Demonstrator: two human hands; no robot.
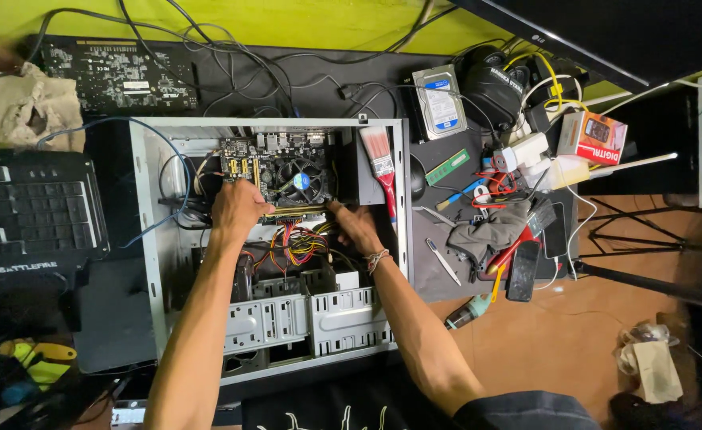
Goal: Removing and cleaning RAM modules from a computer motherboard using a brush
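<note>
An open grey computer case (148, 239) lies on its side on a black desk. Inside it is a dark motherboard (243, 155) with a black cooler fan (301, 181). A long memory stick (297, 211) runs along the board's near edge. My left hand (238, 209) presses on the stick's left end. My right hand (356, 227) presses on its right end, fingers curled over it. A bundle of red, yellow and black wires (299, 243) hangs just below the hands. Whether either hand grips the stick or only pushes on it is unclear.
A red-handled paintbrush (383, 163) rests on the case's right wall. Right of the case lie a hard drive (440, 99), a green memory stick (447, 167), a screwdriver (444, 261), a grey rag (486, 231) and phones. A black keyboard (32, 215) sits left; a graphics card (116, 76) lies behind.
</note>
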